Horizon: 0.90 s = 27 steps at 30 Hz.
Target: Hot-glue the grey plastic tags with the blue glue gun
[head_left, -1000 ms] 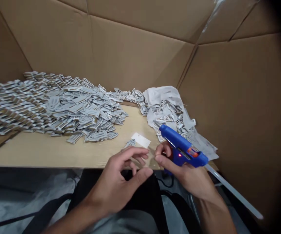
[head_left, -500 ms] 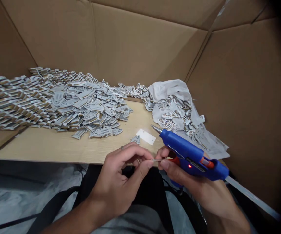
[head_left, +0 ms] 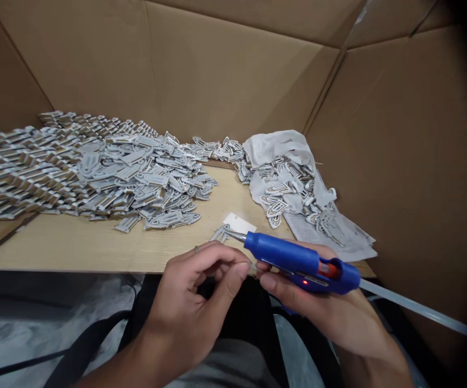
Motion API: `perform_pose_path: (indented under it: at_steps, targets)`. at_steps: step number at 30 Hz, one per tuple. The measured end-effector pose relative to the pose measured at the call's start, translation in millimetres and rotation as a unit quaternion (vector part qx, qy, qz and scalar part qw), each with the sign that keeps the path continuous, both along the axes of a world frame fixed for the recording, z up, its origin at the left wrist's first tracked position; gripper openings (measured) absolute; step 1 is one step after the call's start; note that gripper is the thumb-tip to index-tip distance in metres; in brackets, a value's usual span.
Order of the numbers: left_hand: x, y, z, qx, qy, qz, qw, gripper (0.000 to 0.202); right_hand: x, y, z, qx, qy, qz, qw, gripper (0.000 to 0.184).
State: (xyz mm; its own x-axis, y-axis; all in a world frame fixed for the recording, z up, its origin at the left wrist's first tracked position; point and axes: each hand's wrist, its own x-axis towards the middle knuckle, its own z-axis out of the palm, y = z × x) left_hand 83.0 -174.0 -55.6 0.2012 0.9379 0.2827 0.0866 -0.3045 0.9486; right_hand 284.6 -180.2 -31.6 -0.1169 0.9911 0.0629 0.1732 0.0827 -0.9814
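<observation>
Lowered from its earlier steep tilt, a blue plastic hot glue gun (head_left: 294, 260) is now held nearly level, with its metal nozzle (head_left: 237, 236) brought just beside a small grey cut-out piece (head_left: 220, 233). Tan corrugated cardboard walls (head_left: 217, 81) are folded up behind and to both sides of a pale wood-grain tabletop (head_left: 75, 248), so that the far part of the work area is enclosed like an open box. Against the far-left corner, a broad heap of flat grey-and-brown layered pieces (head_left: 124, 172) is spread out, running off the left of the view. Toward the far-right corner, a crumpled white sheet (head_left: 274, 148) is bunched up, with more pieces of the same kind (head_left: 286, 202) gathered in its folds, as if it were serving as a loose wrapper.

The gun is kept above the front edge of the tabletop, right of centre. Its grip is wrapped by the closed fingers of the right hand (head_left: 322, 311), which bear its weight. A long translucent glue stick (head_left: 415, 308) projects from its rear, and a small red lamp (head_left: 304, 282) is lit. The left hand (head_left: 195, 304) is half-closed, with thumb and forefinger drawn close together; whether anything is held there cannot be told. A small white card (head_left: 237, 222) lies just behind the grey piece.
</observation>
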Motion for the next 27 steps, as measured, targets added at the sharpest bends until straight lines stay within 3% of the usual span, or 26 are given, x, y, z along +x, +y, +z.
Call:
perform_pose_path:
  at_steps: [5,13,21,27]
  targets:
    - [-1,-1,2.6,-0.012,0.003,-0.031,0.999,0.016,2,2,-2.2,-0.019,-0.013,0.029,0.999,0.029]
    - [0,0,9.1,-0.049,-0.012,-0.061,0.997,0.026,2,3,-7.5,-0.085,0.067,0.079,0.991,0.034]
    - [1,0,5.4,-0.069,-0.060,-0.084,0.992,0.022,-3,6,-12.8,-0.127,0.171,0.126,0.969,0.027]
    - [-1,-3,8.2,-0.101,-0.079,-0.102,0.986,0.020,-4,6,-12.3,-0.141,0.186,0.163,0.959,0.023]
